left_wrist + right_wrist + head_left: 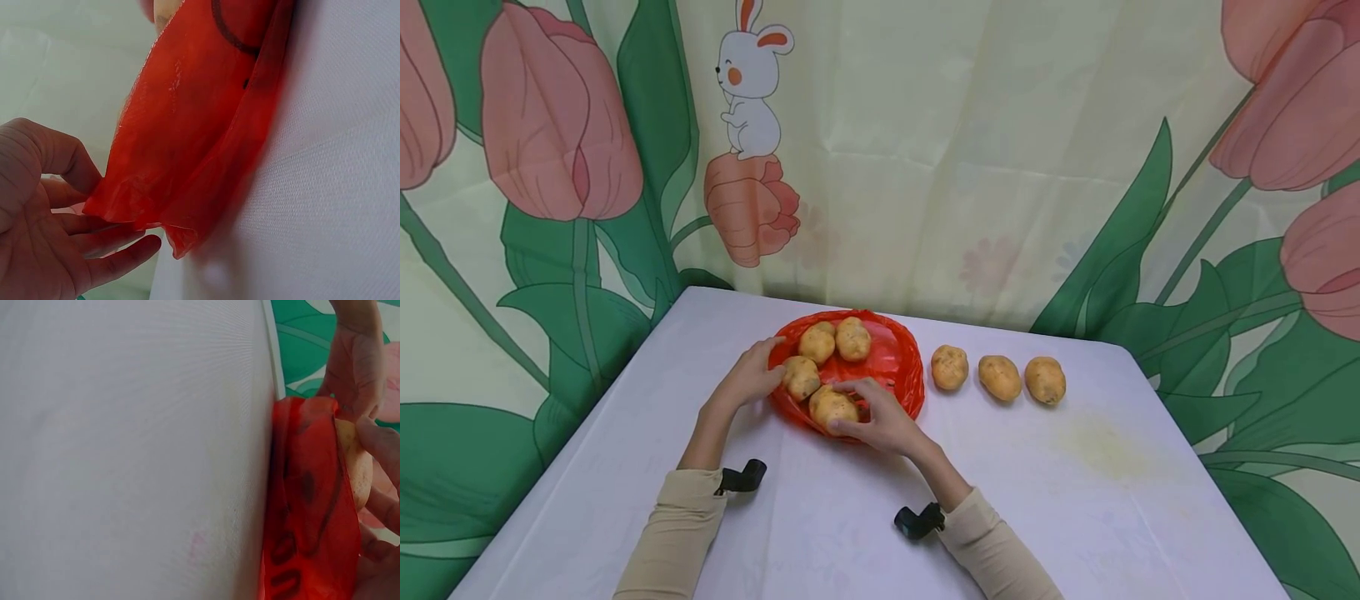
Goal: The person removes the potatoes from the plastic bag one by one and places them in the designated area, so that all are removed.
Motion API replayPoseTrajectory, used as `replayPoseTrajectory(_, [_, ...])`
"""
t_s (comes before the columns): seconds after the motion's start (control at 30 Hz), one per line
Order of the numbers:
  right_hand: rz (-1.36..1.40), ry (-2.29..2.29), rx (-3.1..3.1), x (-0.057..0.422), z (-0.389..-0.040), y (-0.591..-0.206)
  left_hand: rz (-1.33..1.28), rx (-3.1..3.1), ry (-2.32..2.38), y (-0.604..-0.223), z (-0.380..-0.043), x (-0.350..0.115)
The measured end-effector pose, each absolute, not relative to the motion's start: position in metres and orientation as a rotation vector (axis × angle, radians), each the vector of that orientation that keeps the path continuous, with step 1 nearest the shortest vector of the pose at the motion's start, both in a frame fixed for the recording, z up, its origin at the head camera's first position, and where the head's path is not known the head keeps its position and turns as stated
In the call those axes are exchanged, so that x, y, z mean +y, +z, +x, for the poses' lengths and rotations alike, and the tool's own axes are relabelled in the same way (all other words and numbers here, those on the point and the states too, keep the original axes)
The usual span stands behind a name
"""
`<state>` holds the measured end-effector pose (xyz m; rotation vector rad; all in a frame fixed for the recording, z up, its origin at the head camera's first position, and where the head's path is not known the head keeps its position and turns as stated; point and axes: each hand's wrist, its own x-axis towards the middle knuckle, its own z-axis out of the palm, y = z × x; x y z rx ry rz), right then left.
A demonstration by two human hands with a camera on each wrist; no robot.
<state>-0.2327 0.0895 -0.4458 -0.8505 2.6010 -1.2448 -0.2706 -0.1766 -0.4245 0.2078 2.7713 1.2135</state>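
Observation:
A red plastic bag (913,367) lies on the table with its mouth spread wide in a ring. My left hand (752,375) is at the bag's left rim; in the left wrist view its fingers (119,259) hold the thin red edge. Inside the bag, my right hand (883,418) grips a potato (833,408) at the near side, thumb and fingers on either side of it. Three more potatoes sit in the bag: one by the left hand (801,377), and two at the back, a left one (817,342) and a right one (853,339).
To the right of the bag, three potatoes (999,377) lie in a row on the white tablecloth (1000,475). Behind the table hangs a curtain (910,167) printed with tulips and a rabbit. Each wrist wears a small black camera (743,476).

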Motion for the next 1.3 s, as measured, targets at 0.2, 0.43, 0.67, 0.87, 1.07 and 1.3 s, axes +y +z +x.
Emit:
replayPoseTrajectory(0.2, [-0.822, -1.267, 2.639, 0.09, -0.229, -0.446, 0.208, 2.767, 1.215, -0.426, -0.271, -0.178])
replayPoseTrajectory(0.43, [-0.765, -1.346, 2.666, 0.094, -0.224, -0.445, 0.198, 2.76, 1.224, -0.425, -0.27, -0.178])
replayPoseTrajectory(0.67, [-0.746, -1.436, 2.675, 0.099, -0.217, -0.443, 0.193, 2.755, 1.223, -0.426, -0.271, -0.178])
replayPoseTrajectory(0.87, [-0.754, -1.477, 2.723, 0.105, -0.212, -0.438, 0.198, 2.763, 1.215, -0.426, -0.272, -0.179])
replayPoseTrajectory(1.07, [-0.716, -1.509, 2.793, 0.116, -0.207, -0.438, 0.181, 2.754, 1.217, -0.425, -0.272, -0.177])
replayPoseTrajectory(1.3, [-0.619, -1.577, 2.838, 0.135, -0.203, -0.44, 0.178, 2.753, 1.208, -0.424, -0.271, -0.177])
